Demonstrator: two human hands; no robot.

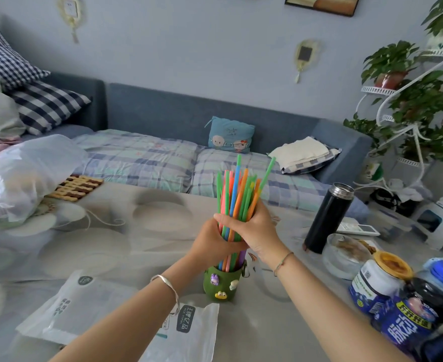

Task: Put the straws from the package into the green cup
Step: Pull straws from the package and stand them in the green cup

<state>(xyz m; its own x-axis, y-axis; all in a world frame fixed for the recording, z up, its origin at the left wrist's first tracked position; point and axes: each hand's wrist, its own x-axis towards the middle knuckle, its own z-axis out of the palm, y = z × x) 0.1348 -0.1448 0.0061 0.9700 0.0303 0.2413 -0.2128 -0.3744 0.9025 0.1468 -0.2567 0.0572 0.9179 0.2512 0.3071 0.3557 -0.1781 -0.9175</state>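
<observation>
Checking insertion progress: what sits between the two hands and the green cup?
Head view: only the straws span it, their lower ends inside the green cup; left hand and right hand grip the bundle above.

Black flask (328, 216) upright on the table (126, 246) at right, glass bowl (344, 254) just nearer, jars (377, 282) and a dark bottle (411, 325) at near right, clear plastic bag (24, 176) far left beside a woven mat (78, 188), blue sofa (176, 111) beyond with a cartoon cushion (229, 134), potted plants (390, 61) far right
</observation>
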